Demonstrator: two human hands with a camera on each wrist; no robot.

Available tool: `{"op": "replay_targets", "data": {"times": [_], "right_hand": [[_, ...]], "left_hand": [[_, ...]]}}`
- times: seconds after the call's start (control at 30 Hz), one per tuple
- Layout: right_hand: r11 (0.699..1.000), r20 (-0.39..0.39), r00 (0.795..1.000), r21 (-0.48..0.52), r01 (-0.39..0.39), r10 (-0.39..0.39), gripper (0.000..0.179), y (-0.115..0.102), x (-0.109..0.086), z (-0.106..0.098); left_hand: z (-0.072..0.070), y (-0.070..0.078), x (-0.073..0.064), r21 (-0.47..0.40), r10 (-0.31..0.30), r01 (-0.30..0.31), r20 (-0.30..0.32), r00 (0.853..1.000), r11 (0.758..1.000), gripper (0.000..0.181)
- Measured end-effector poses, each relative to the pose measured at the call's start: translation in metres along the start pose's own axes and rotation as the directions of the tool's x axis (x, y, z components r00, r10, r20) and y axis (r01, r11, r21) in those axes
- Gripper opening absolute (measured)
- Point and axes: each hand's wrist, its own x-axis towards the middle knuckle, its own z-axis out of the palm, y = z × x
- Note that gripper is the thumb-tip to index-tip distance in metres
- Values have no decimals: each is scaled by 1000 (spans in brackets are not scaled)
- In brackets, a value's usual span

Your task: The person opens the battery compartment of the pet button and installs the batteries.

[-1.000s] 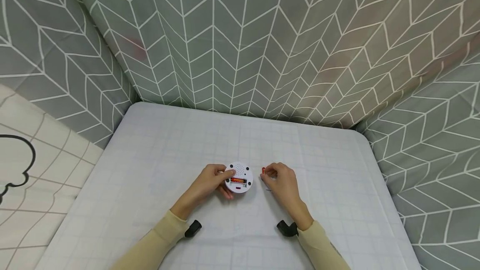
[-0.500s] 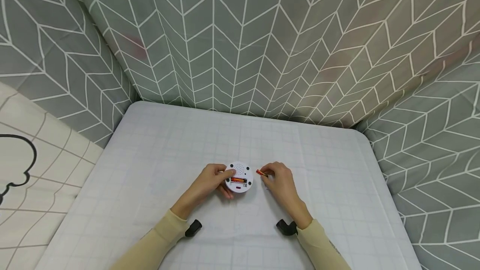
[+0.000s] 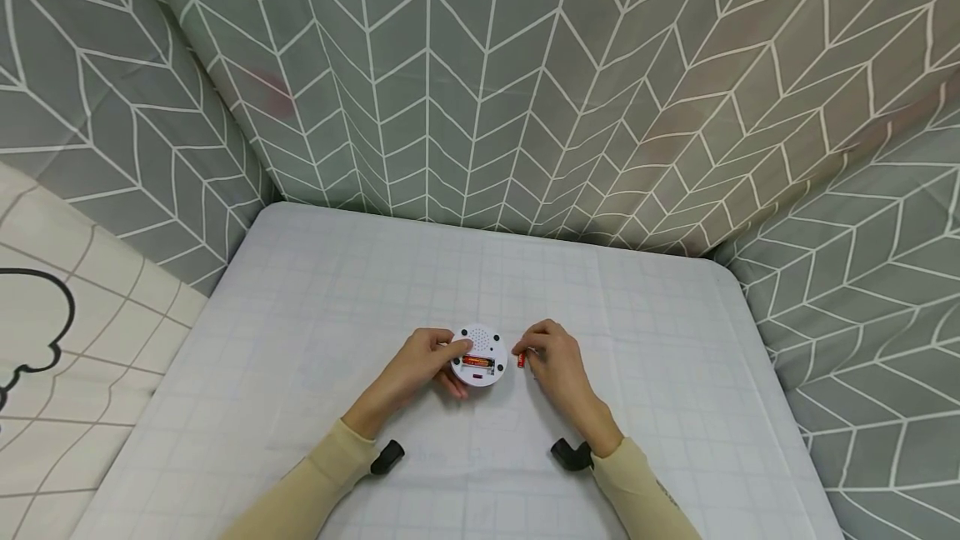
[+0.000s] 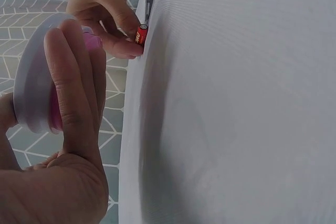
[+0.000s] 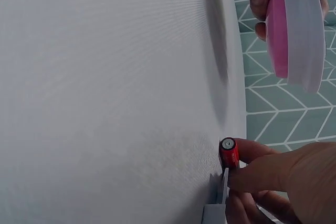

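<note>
My left hand point(image 3: 429, 358) grips a round white device point(image 3: 487, 342), thumb on its upturned face and fingers beneath. That face carries speaker holes, dark feet and an uncovered battery compartment holding one red-orange battery point(image 3: 477, 362). The pink underside point(image 5: 277, 35) of the device shows in the right wrist view. Just right of the device, my right hand point(image 3: 557, 361) pinches a second red battery point(image 5: 229, 153) between thumb and fingers, close over the table. One end of this battery faces the camera in the right wrist view.
A small greyish-white piece point(image 5: 215, 211) lies on the table beside my right fingers. White cloth covers the table point(image 3: 360, 273). Grey patterned curtains point(image 3: 480, 90) hang behind its far edge and along the sides. Black mounts point(image 3: 387, 457) sit at both wrists.
The battery in my right fingers has turned, from upright through pointing at the device to its end now facing my body. My left hand and the device stay nearly still.
</note>
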Motion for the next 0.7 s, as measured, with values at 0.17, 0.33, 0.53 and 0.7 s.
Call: {"op": "replay_targets", "data": {"times": [0.17, 0.33, 0.53, 0.7], "right_hand": [[999, -13, 1000, 42, 21, -20, 25, 0, -1, 2], [999, 19, 1000, 45, 21, -22, 15, -3, -2, 1], [998, 53, 998, 57, -19, 16, 28, -5, -1, 1], [999, 33, 999, 26, -28, 27, 30, -4, -2, 2]], "left_hand": [[1, -1, 0, -4, 9, -9, 6, 1000, 1000, 35], [1, 0, 0, -9, 16, -16, 7, 1000, 1000, 35], [1, -2, 2, -10, 13, -13, 6, 1000, 1000, 35], [2, -3, 2, -6, 7, -7, 3, 1000, 1000, 35]]}}
